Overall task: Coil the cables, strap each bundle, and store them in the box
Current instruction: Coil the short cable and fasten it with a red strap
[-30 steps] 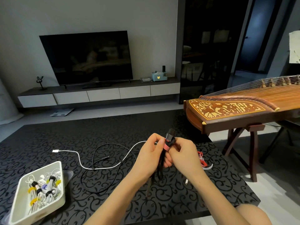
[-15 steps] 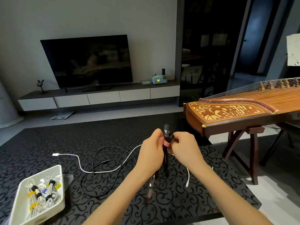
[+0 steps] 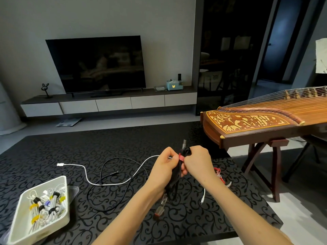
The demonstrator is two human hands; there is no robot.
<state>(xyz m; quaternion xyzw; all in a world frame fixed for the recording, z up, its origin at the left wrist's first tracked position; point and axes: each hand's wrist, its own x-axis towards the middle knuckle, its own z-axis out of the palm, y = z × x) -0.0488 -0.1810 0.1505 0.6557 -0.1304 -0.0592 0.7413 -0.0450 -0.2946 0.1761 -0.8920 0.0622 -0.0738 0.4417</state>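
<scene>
Gripping a coiled black cable bundle (image 3: 175,177) upright over the bench (image 3: 123,142), well right of the white box (image 3: 53,227), the left hand (image 3: 164,168) and right hand (image 3: 197,161) are both curling around it and pinching a red strap (image 3: 181,157) wrapped near its top end.

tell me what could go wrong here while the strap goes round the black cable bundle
1. The red strap is only pinched between the left hand and right hand; if it slips, the black bundle could uncoil.
2. A plug end dangles below the bundle, so it may snag the loose black cable on the table.
3. The white cable runs up behind the left hand and could get dragged along.
</scene>
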